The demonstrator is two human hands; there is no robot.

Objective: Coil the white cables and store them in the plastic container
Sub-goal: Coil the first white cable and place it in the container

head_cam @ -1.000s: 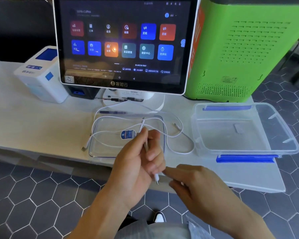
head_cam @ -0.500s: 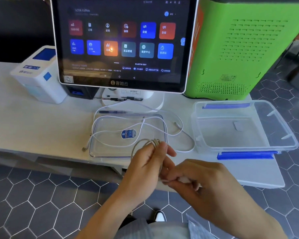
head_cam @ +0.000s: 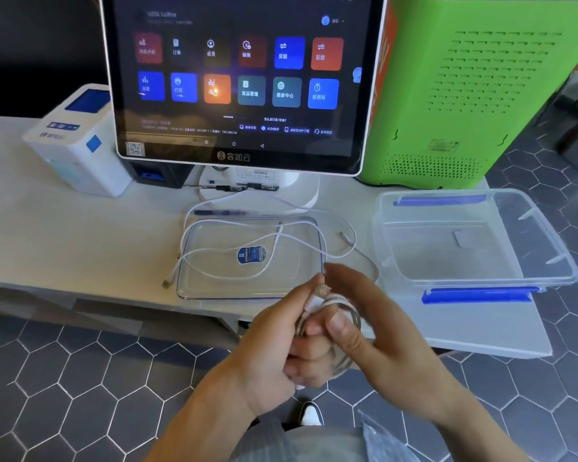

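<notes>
While both hands' fingers (head_cam: pixel 339 323) clamp coiled white cable (head_cam: pixel 342 303), plastic container (head_cam: pixel 528 281) sits right.

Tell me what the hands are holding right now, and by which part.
A coiled white cable: the left hand grips the bundled loops, and the right hand pinches the coil near its plug end.

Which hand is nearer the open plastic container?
Right. The right hand sits just off the plastic container's near-left corner; the left hand is farther left, both gripping the coiled cable.
</notes>
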